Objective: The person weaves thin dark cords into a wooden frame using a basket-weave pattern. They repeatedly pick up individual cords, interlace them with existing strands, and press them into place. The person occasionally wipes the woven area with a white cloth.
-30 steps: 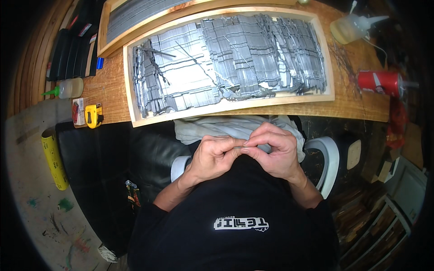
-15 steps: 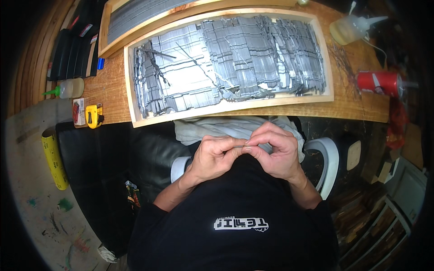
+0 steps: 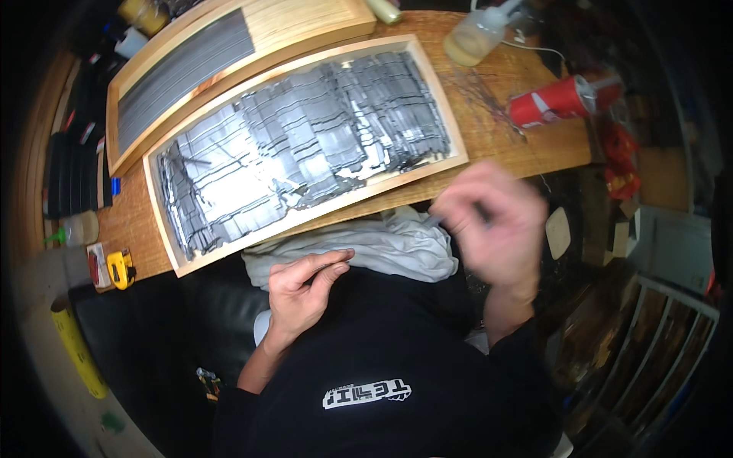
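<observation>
My left hand (image 3: 304, 291) is in front of my shirt, thumb and forefinger pinched together. A sliver of something dark shows at its fingertips, too small to name. My right hand (image 3: 496, 225) is raised by the table's front edge, smeared by motion. At its fingertips shows a small grey piece (image 3: 434, 221), also blurred. Before both hands lies a shallow wooden tray (image 3: 321, 214), filled with rows of thin grey strips (image 3: 301, 133). A pale cloth (image 3: 366, 248) lies bunched between my hands and the tray.
Behind is a second wooden tray (image 3: 313, 29) with a grey strip panel (image 3: 187, 88). On the wooden table (image 3: 546, 149) are a squeeze bottle (image 3: 473, 40), a red can (image 3: 546, 104) lying tilted, a yellow tape measure (image 3: 120, 269) and a green-tipped bottle (image 3: 80, 227). A yellow roll (image 3: 80, 351) is at left.
My hands were together, fingertips touching; now they are apart. The right has gone up and right toward the table edge, and the left is lower and further left. The whole view has turned.
</observation>
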